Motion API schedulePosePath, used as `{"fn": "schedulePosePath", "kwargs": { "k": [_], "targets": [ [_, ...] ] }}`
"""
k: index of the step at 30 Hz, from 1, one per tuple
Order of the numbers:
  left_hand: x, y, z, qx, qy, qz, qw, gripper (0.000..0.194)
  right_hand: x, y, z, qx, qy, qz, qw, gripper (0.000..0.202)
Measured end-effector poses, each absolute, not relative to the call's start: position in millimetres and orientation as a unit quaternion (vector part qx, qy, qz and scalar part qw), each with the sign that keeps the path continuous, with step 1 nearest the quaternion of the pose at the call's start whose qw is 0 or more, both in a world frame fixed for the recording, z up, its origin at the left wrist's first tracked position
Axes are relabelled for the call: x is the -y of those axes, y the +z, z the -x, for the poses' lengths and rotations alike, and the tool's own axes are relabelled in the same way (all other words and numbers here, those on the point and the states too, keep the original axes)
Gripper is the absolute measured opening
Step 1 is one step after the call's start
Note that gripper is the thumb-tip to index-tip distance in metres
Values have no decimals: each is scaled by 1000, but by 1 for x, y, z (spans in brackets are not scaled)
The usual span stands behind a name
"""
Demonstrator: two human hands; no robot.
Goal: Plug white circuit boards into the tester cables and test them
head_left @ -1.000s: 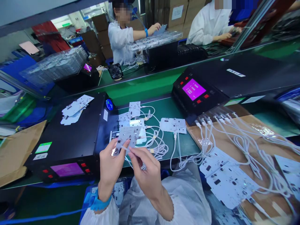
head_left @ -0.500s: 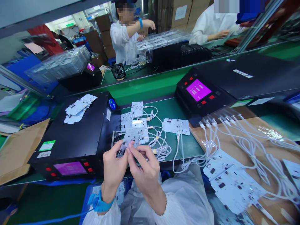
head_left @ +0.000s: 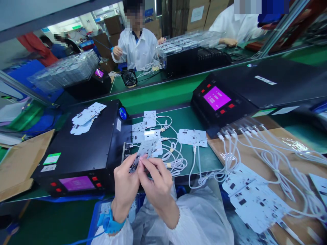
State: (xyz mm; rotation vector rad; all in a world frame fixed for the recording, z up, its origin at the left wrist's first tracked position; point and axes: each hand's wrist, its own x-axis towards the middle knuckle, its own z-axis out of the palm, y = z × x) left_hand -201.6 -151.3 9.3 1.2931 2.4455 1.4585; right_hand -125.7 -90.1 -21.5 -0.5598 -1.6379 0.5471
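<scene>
Near the front edge of the green bench, a white circuit board (head_left: 147, 148) is held up at a steep tilt. My left hand (head_left: 125, 183) grips its lower left side, with a blue band at the wrist. The fingertips of my right hand (head_left: 157, 180) pinch the board's lower edge, touching the left fingers. What lies between the fingertips is hidden. Beyond the held board, several white boards (head_left: 150, 119) lie with white cables (head_left: 176, 163) plugged in. Another board (head_left: 192, 137) rests to the right with a cable at its lower edge.
A black box (head_left: 84, 146) with a pink screen stands left, loose boards (head_left: 88, 115) on top. Another black box (head_left: 217, 98) stands right, white cables running from it. Large boards (head_left: 255, 200) lie on cardboard (head_left: 288, 136). Two people in white work across the bench.
The held board has turned and tilted more edge-on, my hands shifting slightly with it. Across the bench, one person has lowered a raised arm and straightened up; the other's hand has moved left.
</scene>
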Motion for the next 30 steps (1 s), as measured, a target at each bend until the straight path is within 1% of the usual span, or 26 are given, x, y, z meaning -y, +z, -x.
{"fn": "schedulePosePath", "kwargs": {
  "k": [8, 17, 20, 23, 27, 30],
  "targets": [
    [148, 11, 198, -764, 468, -443, -37, 20, 87, -18, 125, 718, 221, 250, 611, 17],
    [149, 10, 203, -773, 457, -439, -28, 19, 91, -18, 127, 715, 244, 242, 609, 17],
    [152, 11, 207, -786, 450, -424, -2, 18, 90, -19, 124, 737, 269, 207, 584, 15],
    [156, 13, 210, -792, 458, -403, 20, 16, 78, -26, 111, 761, 260, 192, 562, 18],
    [157, 13, 211, -795, 472, -379, 33, 18, 50, -42, 85, 796, 191, 259, 513, 22],
    [157, 11, 212, -790, 476, -384, 44, 17, 34, -51, 75, 834, 138, 270, 461, 23]
  ]
}}
